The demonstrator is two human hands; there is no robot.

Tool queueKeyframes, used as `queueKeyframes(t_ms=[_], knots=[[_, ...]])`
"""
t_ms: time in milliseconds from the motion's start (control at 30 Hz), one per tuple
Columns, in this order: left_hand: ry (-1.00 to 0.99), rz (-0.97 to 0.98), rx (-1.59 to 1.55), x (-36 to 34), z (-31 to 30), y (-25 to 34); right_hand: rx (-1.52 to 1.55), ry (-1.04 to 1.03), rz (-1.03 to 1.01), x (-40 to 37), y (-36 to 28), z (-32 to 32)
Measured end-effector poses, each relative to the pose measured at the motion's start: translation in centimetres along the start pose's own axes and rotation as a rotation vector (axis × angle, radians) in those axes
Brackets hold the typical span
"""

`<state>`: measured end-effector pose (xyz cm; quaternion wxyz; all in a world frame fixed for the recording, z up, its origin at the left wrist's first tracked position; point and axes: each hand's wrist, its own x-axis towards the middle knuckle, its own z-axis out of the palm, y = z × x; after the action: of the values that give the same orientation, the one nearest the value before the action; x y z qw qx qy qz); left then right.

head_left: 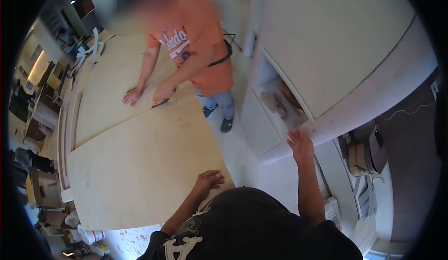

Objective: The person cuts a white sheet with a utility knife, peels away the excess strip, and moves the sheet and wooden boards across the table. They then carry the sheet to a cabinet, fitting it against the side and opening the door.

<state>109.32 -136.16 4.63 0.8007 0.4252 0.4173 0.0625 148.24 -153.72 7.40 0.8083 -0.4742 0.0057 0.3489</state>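
My left hand (210, 183) is over the near right edge of a large plywood sheet (140, 171), its fingers loosely curled and nothing visible in them. To the right, my right hand (301, 145) is raised with its fingers apart and empty. Close by it is the lower edge of a pale curved cabinet (345, 36). Across the sheet, a person in an orange T-shirt (198, 31) leans over, one hand flat on a second plywood panel (112, 83). That person's other hand holds a small orange and black tool (160, 103) at the seam between the boards.
An open compartment (287, 104) in the cabinet holds a few objects. A round wrapped bundle (359, 159) stands at the right. White strips (94, 45) lie at the far end of the panel. A white bucket (88, 235) sits below the sheet's left corner.
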Motion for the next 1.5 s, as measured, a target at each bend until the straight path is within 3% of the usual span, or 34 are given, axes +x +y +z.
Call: queueKeyframes(t_ms=[133,233,400,567,700,767,867,933,967,1067,1133,1200,1233,1400,1433,1500], knots=[[-0.026,0.041,0.088,2.2,4.1,0.4,0.011,0.183,0.029,-1.7,-1.9,-12.8],[-0.016,0.116,0.091,4.4,8.6,0.2,0.027,0.405,-0.073,-0.8,-6.7,-20.1],[-0.033,0.148,-0.054,8.6,18.4,-1.5,-0.161,0.367,-0.236,3.5,-17.9,-26.4],[0.011,0.160,-0.129,13.9,26.4,-1.2,-0.311,0.303,-0.229,12.1,-23.7,-29.6],[0.094,0.370,-0.029,20.2,28.1,-2.1,-0.346,0.129,-0.290,17.6,-25.6,-29.4],[0.089,0.467,0.034,22.2,29.5,-2.0,-0.176,0.114,-0.241,20.4,-26.0,-30.7],[0.036,0.598,-0.039,24.0,32.3,-1.8,-0.015,0.060,-0.336,17.5,-26.4,-24.8],[0.102,0.547,0.052,23.3,34.0,-1.1,-0.286,-0.175,-0.312,22.1,-24.6,-32.4],[0.133,0.522,0.104,23.3,34.3,-0.7,-0.734,-0.177,-0.469,24.2,-24.1,-34.8],[0.191,0.643,0.181,25.1,34.6,-2.7,-1.194,-0.206,-0.657,28.4,-23.4,-37.8],[0.314,0.719,0.163,25.0,35.0,-1.9,-0.921,-0.175,-0.569,28.0,-23.6,-35.9],[0.414,0.673,0.074,24.6,36.3,-3.1,-0.151,-0.003,-0.274,23.3,-23.8,-29.6],[0.445,0.612,-0.001,25.4,36.5,-3.6,-0.022,0.054,-0.238,21.7,-24.1,-27.4],[0.603,0.558,-0.133,28.3,37.0,-5.6,-0.005,0.078,-0.217,22.7,-24.7,-27.9],[0.624,0.581,-0.139,28.4,36.6,-5.2,-0.029,-0.080,-0.246,22.6,-24.7,-28.2],[0.648,0.597,-0.159,28.7,37.1,-6.4,-0.055,-0.086,-0.231,23.0,-24.8,-29.3]])
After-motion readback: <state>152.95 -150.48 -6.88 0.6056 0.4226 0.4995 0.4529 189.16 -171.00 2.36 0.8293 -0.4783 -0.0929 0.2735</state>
